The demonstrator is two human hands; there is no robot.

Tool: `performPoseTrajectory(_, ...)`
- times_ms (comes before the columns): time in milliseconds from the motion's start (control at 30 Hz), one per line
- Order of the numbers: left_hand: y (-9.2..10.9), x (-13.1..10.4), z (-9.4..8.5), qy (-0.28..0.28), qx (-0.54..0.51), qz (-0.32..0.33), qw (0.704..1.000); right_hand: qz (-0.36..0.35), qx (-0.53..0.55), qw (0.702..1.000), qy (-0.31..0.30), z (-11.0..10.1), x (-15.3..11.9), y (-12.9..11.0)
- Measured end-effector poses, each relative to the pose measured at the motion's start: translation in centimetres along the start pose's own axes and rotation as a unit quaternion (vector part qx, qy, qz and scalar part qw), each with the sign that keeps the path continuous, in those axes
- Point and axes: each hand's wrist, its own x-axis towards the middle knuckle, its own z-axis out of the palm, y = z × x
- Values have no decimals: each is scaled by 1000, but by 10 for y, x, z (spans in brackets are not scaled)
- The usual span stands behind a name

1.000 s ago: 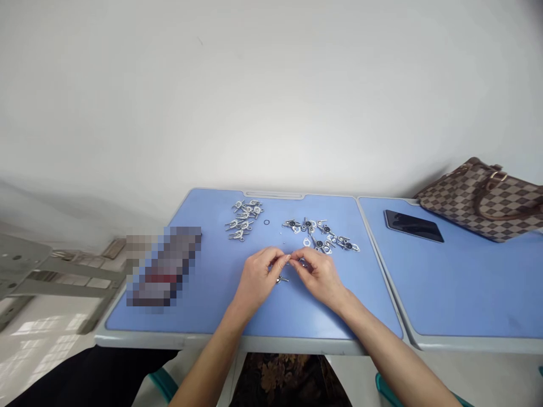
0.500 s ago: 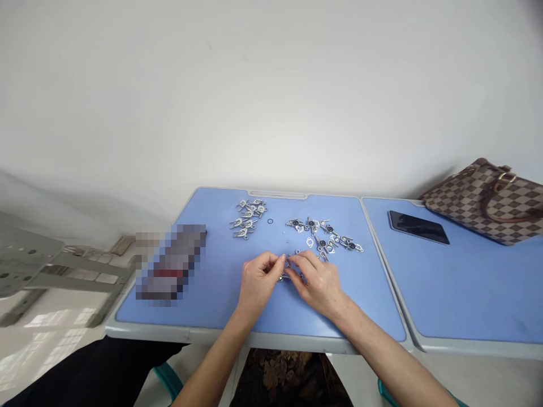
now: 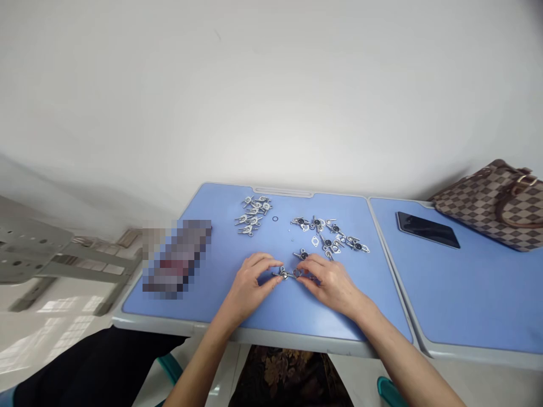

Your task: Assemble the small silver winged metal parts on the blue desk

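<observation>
In the head view, a small metal fitting (image 3: 284,273) with a round centre and thin arms lies low at the front of the blue table. My left hand (image 3: 250,285) has its thumb and forefinger around the fitting's left side, steadying it. Against its right side, my right hand (image 3: 331,282) pinches a thin ring (image 3: 297,272); its fingertips partly hide the ring. Just behind the right fingers lies another metal fitting with a black centre (image 3: 302,255). Farther back, several similar black-centred fittings (image 3: 327,243) are scattered among flat oval plates (image 3: 314,242).
At the back left sits a cluster of metal fittings (image 3: 254,212), with a loose dark ring (image 3: 275,219) beside it. A blurred-out object (image 3: 178,260) lies left. On the adjoining right table are a phone (image 3: 428,229) and a checked handbag (image 3: 487,203).
My hands have moved slightly apart, and the left fingers have spread. The fitting and ring between them now show more clearly, as does the black-centred fitting behind. The view has shifted a little.
</observation>
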Motion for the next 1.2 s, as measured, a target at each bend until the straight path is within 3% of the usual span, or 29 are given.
performPoseTrajectory(333,1,0,9,-61,67,41,995,-28,-83,996,-23,7,1,-3)
performPoseTrajectory(567,1,0,11,-53,55,30,997,-50,-113,992,-20,18,5,-9)
performPoseTrajectory(733,1,-3,10,-49,54,24,997,-50,-79,996,-8,19,8,-11)
performPoseTrajectory(900,0,-6,12,-45,80,55,994,4,-15,1000,3,4,5,-4)
performPoseTrajectory(1033,0,-4,17,-33,117,75,990,41,-67,995,-61,-7,2,-2)
performPoseTrajectory(1200,2,-2,22,-26,155,97,983,37,-145,982,-118,1,3,-9)
